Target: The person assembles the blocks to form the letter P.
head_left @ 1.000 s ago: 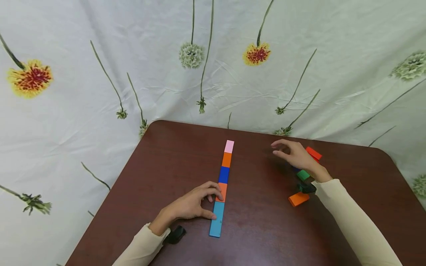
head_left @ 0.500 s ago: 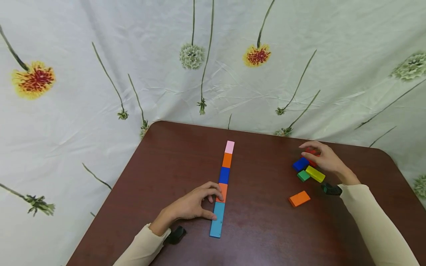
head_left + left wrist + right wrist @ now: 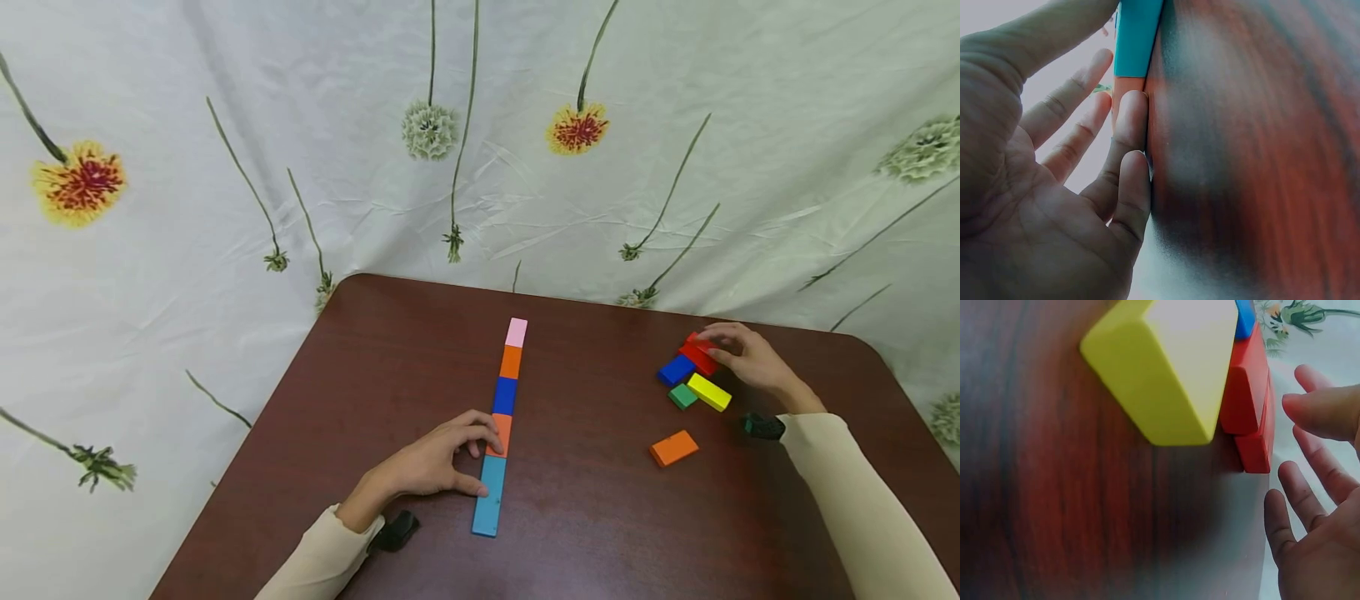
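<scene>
Along the left-middle of the table runs a row of flat blocks end to end: pink (image 3: 517, 332), orange (image 3: 511, 362), dark blue (image 3: 505, 396), light orange (image 3: 503, 429) and a longer light-blue block (image 3: 489, 508). My left hand (image 3: 431, 461) rests at the row's near part, its thumb at the light-blue block and its fingertips by the light orange one. My right hand (image 3: 753, 362) hovers over two red blocks (image 3: 699, 357) with thumb and fingers spread; the right wrist view shows its fingertips apart from these red blocks (image 3: 1246, 394).
Around the red blocks lie a blue block (image 3: 677, 370), a green block (image 3: 683, 396) and a yellow block (image 3: 708, 392). Nearer me is a lone orange block (image 3: 674, 448). The brown table (image 3: 585, 500) ends at a flowered cloth (image 3: 360, 125) hanging behind it.
My right hand has moved rightward from the middle of the table to the red blocks, uncovering the blue, green and yellow ones. The left hand and the row have stayed still.
</scene>
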The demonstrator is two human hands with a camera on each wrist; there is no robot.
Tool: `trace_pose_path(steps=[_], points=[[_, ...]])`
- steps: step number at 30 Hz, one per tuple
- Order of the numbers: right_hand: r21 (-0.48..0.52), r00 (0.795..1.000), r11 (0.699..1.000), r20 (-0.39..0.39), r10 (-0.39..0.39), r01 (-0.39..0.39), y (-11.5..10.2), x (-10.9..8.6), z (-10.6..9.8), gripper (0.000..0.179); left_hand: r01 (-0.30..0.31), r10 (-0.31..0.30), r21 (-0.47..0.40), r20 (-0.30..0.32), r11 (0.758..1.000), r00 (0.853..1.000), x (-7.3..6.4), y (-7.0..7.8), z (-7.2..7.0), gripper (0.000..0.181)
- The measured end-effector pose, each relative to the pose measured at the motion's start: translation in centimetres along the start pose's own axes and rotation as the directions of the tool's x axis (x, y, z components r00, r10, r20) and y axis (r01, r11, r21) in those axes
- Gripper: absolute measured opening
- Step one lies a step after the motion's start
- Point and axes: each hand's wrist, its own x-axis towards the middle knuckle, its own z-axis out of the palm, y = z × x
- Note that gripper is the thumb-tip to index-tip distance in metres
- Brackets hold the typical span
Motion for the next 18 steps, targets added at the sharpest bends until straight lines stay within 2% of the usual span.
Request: trace_pose_path(steps=[5, 10, 13, 18], points=[[-0.005, 0.999, 1.000, 0.027, 0.030, -0.030, 0.26, -0.02, -0.08, 0.027, 0.009, -0.009, -0.004, 0.002, 1.000, 1.000, -0.02, 0.03, 0.05, 0.042], [-0.028, 0.988, 0.991, 0.078, 0.133, -0.131, 0.41, -0.05, 0.11, 0.029, 0.008, -0.008, -0.009, 0.000, 1.000, 1.000, -0.03, 0.12, 0.04, 0.041], [-0.046, 0.982, 0.984, 0.074, 0.173, -0.170, 0.26, -0.05, 0.24, 0.031, 0.018, -0.018, -0.013, 0.001, 1.000, 1.000, 0.04, 0.15, 0.01, 0.041], [-0.081, 0.980, 0.978, 0.040, 0.197, -0.194, 0.19, -0.05, 0.48, 0.032, 0.023, -0.023, -0.015, 0.005, 1.000, 1.000, 0.07, 0.15, -0.02, 0.040]])
